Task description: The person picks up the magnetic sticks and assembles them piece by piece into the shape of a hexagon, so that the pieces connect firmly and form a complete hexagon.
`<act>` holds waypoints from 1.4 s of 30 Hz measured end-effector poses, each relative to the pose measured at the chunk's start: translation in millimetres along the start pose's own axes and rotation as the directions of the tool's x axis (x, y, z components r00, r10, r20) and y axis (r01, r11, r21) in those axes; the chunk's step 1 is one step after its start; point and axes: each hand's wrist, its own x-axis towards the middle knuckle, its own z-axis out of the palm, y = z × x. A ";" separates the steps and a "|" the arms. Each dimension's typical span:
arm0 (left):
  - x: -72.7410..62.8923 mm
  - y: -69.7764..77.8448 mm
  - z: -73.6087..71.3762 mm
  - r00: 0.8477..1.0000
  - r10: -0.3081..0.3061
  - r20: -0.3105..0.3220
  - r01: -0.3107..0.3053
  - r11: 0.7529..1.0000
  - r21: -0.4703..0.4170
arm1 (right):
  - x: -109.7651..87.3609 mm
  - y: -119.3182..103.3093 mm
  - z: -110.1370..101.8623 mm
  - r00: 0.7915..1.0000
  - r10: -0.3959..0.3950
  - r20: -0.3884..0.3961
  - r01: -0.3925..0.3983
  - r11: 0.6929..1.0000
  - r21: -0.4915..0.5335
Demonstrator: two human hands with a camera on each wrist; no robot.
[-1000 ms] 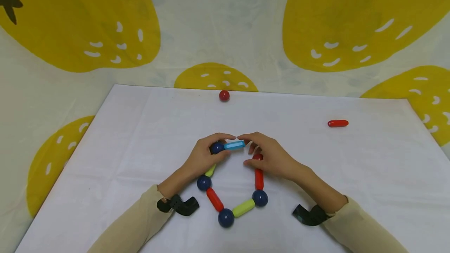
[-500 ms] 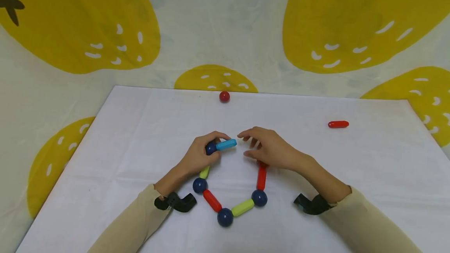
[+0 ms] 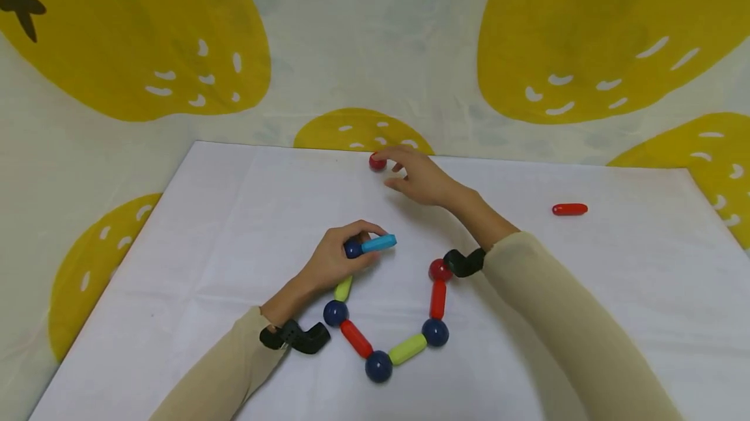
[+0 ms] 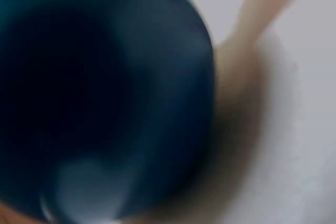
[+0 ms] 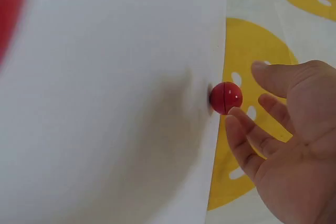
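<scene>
My left hand (image 3: 333,257) grips a dark blue ball (image 3: 353,248) between thumb and fingers. A light blue rod (image 3: 379,243) sticks out from that ball to the right, its far end joined to nothing. From the hand a chain of magnetic rods and balls runs round: a lime rod (image 3: 343,288), a red rod (image 3: 356,339), another lime rod (image 3: 407,349), and a red end ball (image 3: 440,270). At the table's back edge my right hand (image 3: 423,177) reaches a loose red ball (image 5: 226,98). Its thumb stands apart; two fingertips are at the ball, contact uncertain.
A loose red rod (image 3: 569,209) lies on the white table (image 3: 258,200) at the right. Behind the back edge hangs a cloth with yellow fruit prints. My right wrist's black strap (image 3: 465,263) is over the chain's red end ball in the head view.
My right hand has left the chain's red end ball and moved away to the loose red ball at the back. The left hand drew slightly left earlier, still gripping the blue ball.
</scene>
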 end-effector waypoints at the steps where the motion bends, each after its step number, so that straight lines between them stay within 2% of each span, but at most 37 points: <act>1: -0.3 0.4 0.0 1.000 -0.002 0.001 0.002 1.000 -0.003 | 3.8 1.3 0.9 1.000 0.007 0.014 -0.007 1.000 -0.004; 8: -1.0 1.0 1.5 1.000 -0.003 -0.005 0.003 1.000 0.003 | 22.6 8.0 4.8 0.989 0.099 0.111 -0.090 0.993 -0.081; 13: -0.4 0.1 3.0 1.000 -0.005 -0.006 0.005 1.000 0.008 | 25.0 11.8 8.0 0.983 0.152 0.107 -0.136 0.981 -0.141; 23: 1.1 1.1 2.3 1.000 -0.005 0.002 0.005 1.000 0.016 | 10.6 15.0 2.3 0.969 0.213 0.125 -0.211 0.977 -0.033; 28: 1.8 -1.0 2.1 1.000 -0.005 0.004 0.005 1.000 0.019 | -6.4 14.9 -9.2 0.976 0.196 0.099 -0.199 0.980 0.016; 34: 2.0 -2.9 1.2 1.000 -0.005 0.005 0.005 1.000 0.025 | -43.3 4.1 -19.0 0.991 0.132 -0.010 -0.130 0.985 0.109; 42: 1.2 -6.3 -4.8 1.000 0.006 -0.007 -0.006 1.000 0.013 | -88.3 -19.0 -6.2 0.988 0.095 -0.118 -0.066 0.971 0.230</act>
